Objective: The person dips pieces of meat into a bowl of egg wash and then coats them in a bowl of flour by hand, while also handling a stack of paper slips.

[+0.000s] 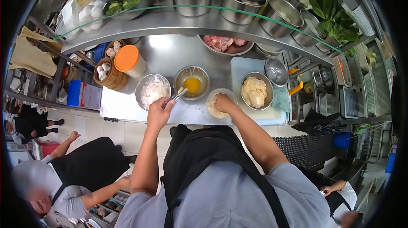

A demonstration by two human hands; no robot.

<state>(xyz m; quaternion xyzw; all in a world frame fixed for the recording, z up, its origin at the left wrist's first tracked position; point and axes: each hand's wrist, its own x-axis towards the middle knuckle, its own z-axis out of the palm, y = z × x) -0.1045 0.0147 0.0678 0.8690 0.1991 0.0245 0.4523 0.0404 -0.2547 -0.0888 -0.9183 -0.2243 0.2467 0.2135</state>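
Nearest, the left hand (159, 113) was closed narrowly around slim silver metal tongs (174, 98), whose tips reached over the left rim of a round steel bowl (182, 74) holding deep-yellow liquid (192, 85). The right hand (223, 104) dipped into a round, pale bowl (235, 99) of cream-coloured crumbs; whether it gripped anything could not be told. Farther left stood a steel bowl of white powder (153, 90); to the right, a steel bowl of lumpy pale-yellow food (255, 90) rested on a white rectangular cutting board (240, 67). Beyond, on the shiny metal table (170, 52), were an orange-lidded white tub (137, 67) and a wide steel bowl of raw pink meat (219, 43).
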